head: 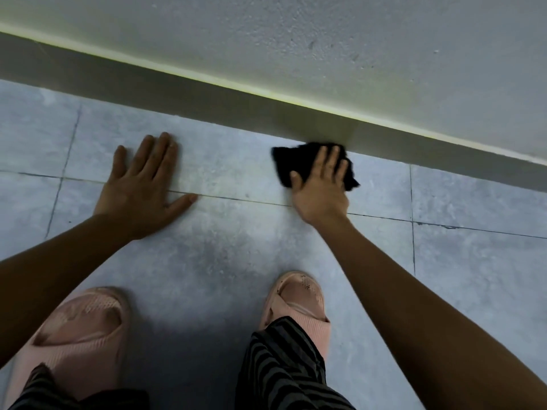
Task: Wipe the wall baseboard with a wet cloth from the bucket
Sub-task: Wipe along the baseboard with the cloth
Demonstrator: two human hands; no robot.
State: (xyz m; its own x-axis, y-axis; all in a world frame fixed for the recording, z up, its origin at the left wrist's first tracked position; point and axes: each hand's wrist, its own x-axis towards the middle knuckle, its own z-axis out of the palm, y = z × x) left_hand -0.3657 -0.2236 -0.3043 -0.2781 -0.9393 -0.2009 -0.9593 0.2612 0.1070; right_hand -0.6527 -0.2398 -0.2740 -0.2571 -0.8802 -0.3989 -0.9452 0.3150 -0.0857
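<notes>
A dark grey baseboard (207, 93) runs along the foot of the pale wall, slanting down from upper left to right. My right hand (321, 184) presses a black cloth (285, 164) against the floor right at the baseboard's lower edge, fingers spread over the cloth. The cloth's upper edge touches the baseboard. My left hand (145, 184) lies flat on the grey floor tiles, palm down, fingers apart, holding nothing. No bucket is in view.
The rough pale wall (325, 39) fills the top of the view. Grey floor tiles (231, 232) with dark grout lines spread below. My two feet in pink slippers (80, 329) (296, 300) and striped trouser legs are at the bottom.
</notes>
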